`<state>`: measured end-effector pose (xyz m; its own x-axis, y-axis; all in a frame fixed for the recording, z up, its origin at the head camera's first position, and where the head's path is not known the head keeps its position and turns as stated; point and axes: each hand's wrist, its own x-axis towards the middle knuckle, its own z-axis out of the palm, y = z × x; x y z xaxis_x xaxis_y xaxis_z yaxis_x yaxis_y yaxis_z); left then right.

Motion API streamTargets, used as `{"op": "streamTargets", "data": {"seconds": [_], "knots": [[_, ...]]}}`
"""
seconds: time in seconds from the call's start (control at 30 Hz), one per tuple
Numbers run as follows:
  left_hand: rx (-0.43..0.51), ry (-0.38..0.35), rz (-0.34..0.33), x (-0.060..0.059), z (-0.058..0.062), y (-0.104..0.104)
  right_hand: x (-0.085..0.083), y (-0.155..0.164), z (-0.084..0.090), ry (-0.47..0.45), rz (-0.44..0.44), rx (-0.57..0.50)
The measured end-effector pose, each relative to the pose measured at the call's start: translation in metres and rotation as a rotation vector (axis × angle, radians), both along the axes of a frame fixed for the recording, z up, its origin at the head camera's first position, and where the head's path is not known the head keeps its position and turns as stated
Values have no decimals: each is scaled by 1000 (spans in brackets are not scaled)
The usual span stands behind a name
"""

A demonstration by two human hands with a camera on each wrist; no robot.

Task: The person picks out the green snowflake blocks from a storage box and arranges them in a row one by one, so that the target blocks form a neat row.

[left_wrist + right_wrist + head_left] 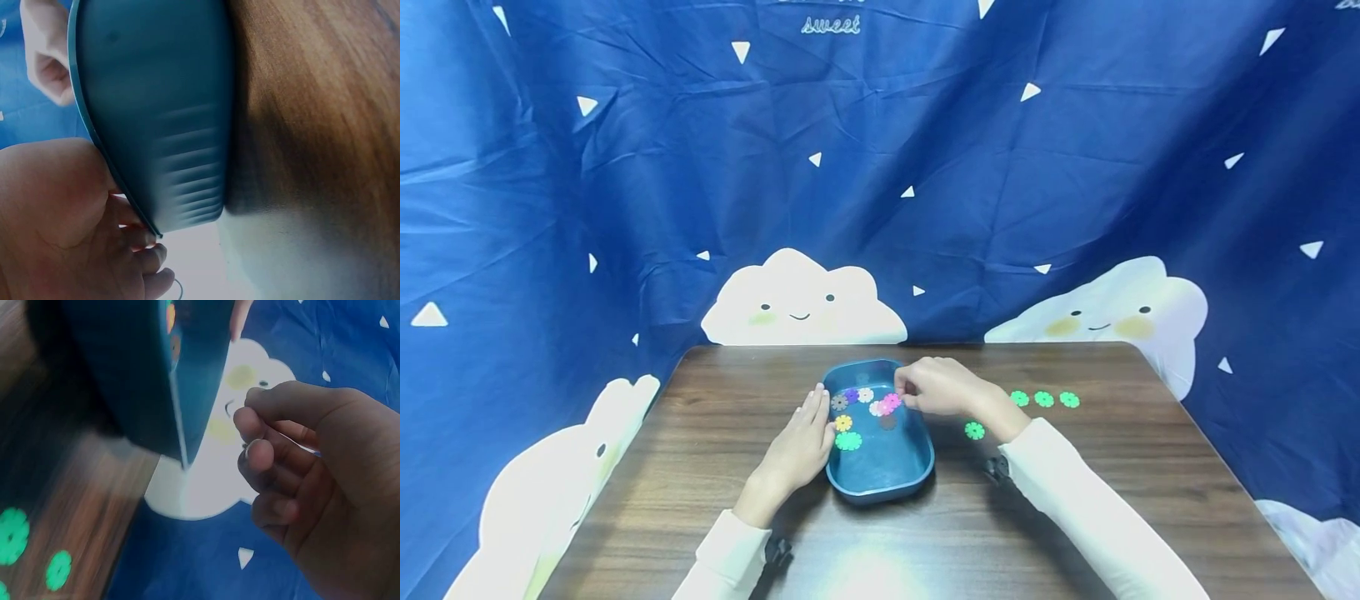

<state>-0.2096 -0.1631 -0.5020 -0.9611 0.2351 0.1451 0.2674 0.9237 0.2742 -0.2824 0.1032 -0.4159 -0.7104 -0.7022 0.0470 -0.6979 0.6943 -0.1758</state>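
Observation:
A blue tray (880, 471) sits mid-table and holds several flower-shaped discs, among them a pink one (891, 402), a yellow one (843, 422) and a green one (848, 441). My left hand (805, 437) lies flat with straight fingers against the tray's left wall; the left wrist view shows the left hand (62, 219) at the tray (156, 112) rim. My right hand (904, 392) hovers over the tray's far right side, fingers curled, fingertips beside the pink disc. In the right wrist view the right hand (256, 440) has thumb and fingers curled together with nothing seen between them, beside the tray (125, 375).
Loose green discs lie on the brown wooden table (700, 433) right of the tray: three in a row (1043, 398) and one nearer (974, 430). Two of them show in the right wrist view (12, 534). A blue cloud-print cloth (880, 167) hangs behind and beside the table.

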Motion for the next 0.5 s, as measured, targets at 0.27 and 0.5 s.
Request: {"op": "streamTargets", "data": {"seconds": [0.27,0.5], "knots": [[17,31,-11,-1,-1,0,1,-41,0,-6,125,44],[27,26,-22,0,0,-1,1,-68,-5,-8,199,83]]}}
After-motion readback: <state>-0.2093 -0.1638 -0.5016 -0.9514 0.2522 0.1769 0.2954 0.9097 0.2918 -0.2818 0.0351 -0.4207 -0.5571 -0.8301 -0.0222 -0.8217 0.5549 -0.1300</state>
